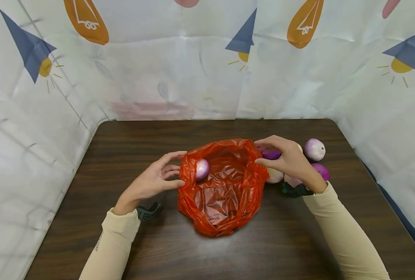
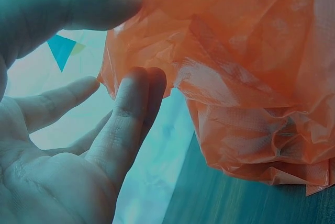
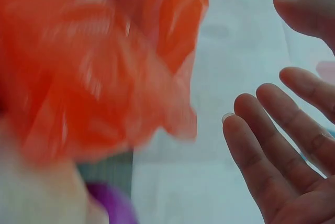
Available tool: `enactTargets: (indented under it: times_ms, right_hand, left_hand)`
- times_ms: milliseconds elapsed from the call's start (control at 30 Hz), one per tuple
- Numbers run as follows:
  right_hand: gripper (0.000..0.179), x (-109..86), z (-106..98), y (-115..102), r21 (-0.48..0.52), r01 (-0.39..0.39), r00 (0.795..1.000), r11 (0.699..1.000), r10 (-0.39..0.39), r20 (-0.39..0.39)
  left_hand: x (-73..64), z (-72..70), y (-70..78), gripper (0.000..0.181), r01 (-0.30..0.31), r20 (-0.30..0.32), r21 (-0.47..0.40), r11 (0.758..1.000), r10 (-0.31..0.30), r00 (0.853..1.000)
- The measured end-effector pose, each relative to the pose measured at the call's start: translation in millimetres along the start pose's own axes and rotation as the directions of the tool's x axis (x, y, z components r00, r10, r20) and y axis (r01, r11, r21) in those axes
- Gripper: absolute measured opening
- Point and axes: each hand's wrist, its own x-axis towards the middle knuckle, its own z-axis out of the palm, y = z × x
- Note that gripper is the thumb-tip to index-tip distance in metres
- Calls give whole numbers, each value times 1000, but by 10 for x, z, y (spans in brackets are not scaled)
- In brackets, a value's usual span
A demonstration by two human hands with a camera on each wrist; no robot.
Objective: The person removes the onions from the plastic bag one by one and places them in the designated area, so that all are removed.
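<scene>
A red plastic bag (image 1: 221,202) stands on the table with its wide mouth facing up. Inside, against its left wall, shows a shiny, pale purple onion-like ball (image 1: 202,169). My left hand (image 1: 154,177) is at the bag's left rim; in the left wrist view its straight fingers (image 2: 125,109) touch the red plastic, thumb spread from them. At the right rim is my right hand (image 1: 284,155), thumb and fingers apart. The right wrist view shows that hand (image 3: 293,150) beside the bag (image 3: 104,67) with nothing between its fingers.
Right of the bag, partly behind my right hand, lie several round vegetables: a purple-and-white one (image 1: 315,150), a deep purple one (image 1: 321,171), a pale one (image 1: 274,175). A glossy purple thing (image 1: 271,154) shows under the hand. White patterned sheets (image 1: 207,77) surround the dark wooden table (image 1: 151,249).
</scene>
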Motion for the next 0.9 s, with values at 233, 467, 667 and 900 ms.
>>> enactTargets:
  times_ms: [233, 467, 667, 900]
  right_hand:
    - [45, 170, 293, 133, -18, 38, 998, 999, -37, 45]
    - [44, 309, 555, 41, 40, 58, 993, 998, -62, 96]
    - [44, 406, 744, -19, 28, 43, 988, 999, -46, 145]
    - [46, 484, 942, -50, 78, -7, 982, 997, -8, 191]
  left_hand:
    - [-11, -5, 2, 79, -1, 4, -3, 1000, 1, 1000]
    - [-1, 5, -26, 78, -14, 3, -13, 1000, 14, 1000]
    - [8, 12, -25, 77, -18, -5, -6, 1000, 18, 1000]
    - [5, 1, -29, 77, -18, -15, 9, 1000, 18, 1000]
